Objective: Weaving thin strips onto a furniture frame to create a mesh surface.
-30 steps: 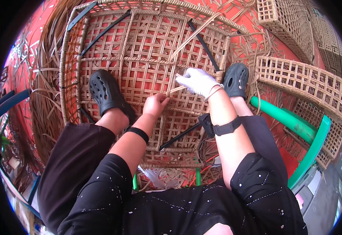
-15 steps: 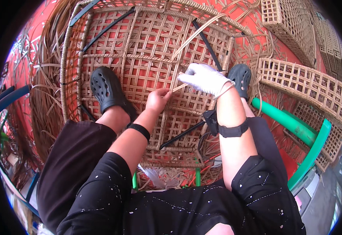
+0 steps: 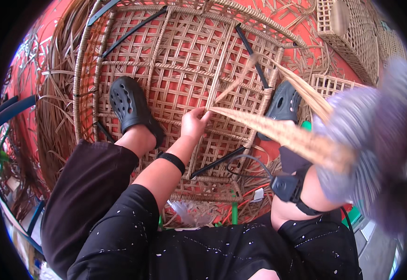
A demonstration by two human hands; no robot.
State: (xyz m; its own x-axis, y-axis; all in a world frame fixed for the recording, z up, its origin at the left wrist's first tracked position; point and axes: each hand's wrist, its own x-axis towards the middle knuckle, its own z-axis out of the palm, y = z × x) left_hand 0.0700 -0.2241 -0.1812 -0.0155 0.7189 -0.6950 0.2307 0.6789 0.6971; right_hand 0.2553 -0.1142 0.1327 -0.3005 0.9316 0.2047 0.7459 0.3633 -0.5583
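A large panel of open cane weave with wrapped ribs lies at my feet. My left hand pinches at a rib near the panel's middle, where a flat tan cane strip comes out of the weave. That strip stretches up to the right into my right hand, which wears a white ribbed glove, is raised close to the camera and blurred by motion. Another stretch of cane runs from the glove back over the panel's right side. The right fingertips are smeared, but the strip runs taut into them.
Black braces cross the panel's corners. My dark clogs stand on it and at its right edge. Long loose cane strands pile along the left. More woven panels stand at the right, over a red floor strewn with scraps.
My right hand has swung up and right toward the camera, drawing the cane strip out with it. My left hand stays at the rib, shifted slightly right.
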